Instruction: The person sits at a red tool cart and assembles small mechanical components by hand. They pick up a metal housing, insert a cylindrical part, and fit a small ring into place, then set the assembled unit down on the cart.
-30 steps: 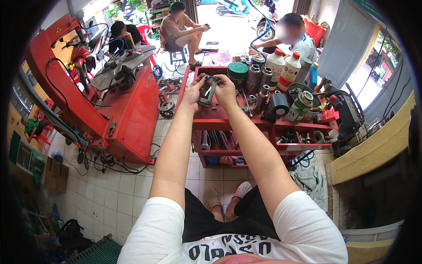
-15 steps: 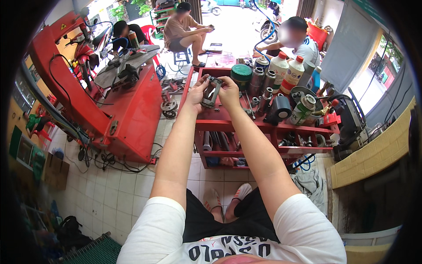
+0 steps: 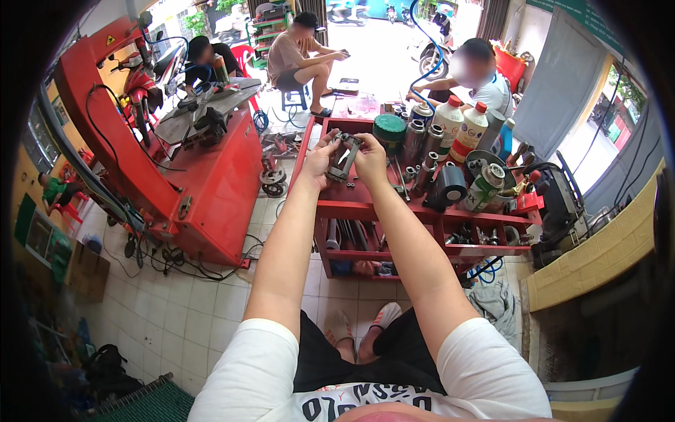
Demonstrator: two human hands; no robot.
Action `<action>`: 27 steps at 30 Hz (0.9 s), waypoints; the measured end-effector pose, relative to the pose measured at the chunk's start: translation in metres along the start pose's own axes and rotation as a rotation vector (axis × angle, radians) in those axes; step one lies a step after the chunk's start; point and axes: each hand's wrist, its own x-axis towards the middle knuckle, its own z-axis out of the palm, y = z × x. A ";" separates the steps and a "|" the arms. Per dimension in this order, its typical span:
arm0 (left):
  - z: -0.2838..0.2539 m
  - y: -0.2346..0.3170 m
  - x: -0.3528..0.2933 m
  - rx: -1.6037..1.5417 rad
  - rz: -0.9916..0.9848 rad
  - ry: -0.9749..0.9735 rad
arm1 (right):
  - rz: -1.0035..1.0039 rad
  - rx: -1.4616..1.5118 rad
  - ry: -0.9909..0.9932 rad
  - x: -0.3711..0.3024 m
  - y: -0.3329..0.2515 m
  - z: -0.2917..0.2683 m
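Over the left part of a red tool cart (image 3: 394, 205), both of my hands grip a grey metal frame-shaped part (image 3: 342, 160) with an open middle. My left hand (image 3: 320, 163) is closed around its left side, and my right hand (image 3: 370, 160) pinches its upper right side. Just right of my right hand stand a round green tub (image 3: 389, 129) and several upright metal cylinders (image 3: 414, 137). A thin metal rod (image 3: 400, 176) and small sockets (image 3: 410, 173) lie beside them on the cart top.
White bottles with red caps (image 3: 471, 131), a black can (image 3: 445, 187) and a green-white spray can (image 3: 485, 188) crowd the cart's right side. A big red tyre machine (image 3: 211, 190) stands left. Three people sit farther off, one on a blue stool (image 3: 294, 98). Cables (image 3: 190, 267) lie on the floor.
The metal part has tilted a little and shifted slightly lower in the picture, still between both hands. The whole scene has shifted slightly down as my head moved.
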 end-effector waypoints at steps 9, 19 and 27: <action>0.005 -0.001 0.000 -0.015 -0.004 0.007 | 0.004 -0.039 0.004 -0.002 -0.004 -0.004; 0.002 -0.003 0.001 0.019 -0.016 -0.001 | 0.020 -0.014 0.040 -0.001 -0.002 -0.003; -0.007 -0.004 0.007 0.024 -0.012 -0.003 | 0.019 -0.036 0.037 -0.002 -0.009 -0.002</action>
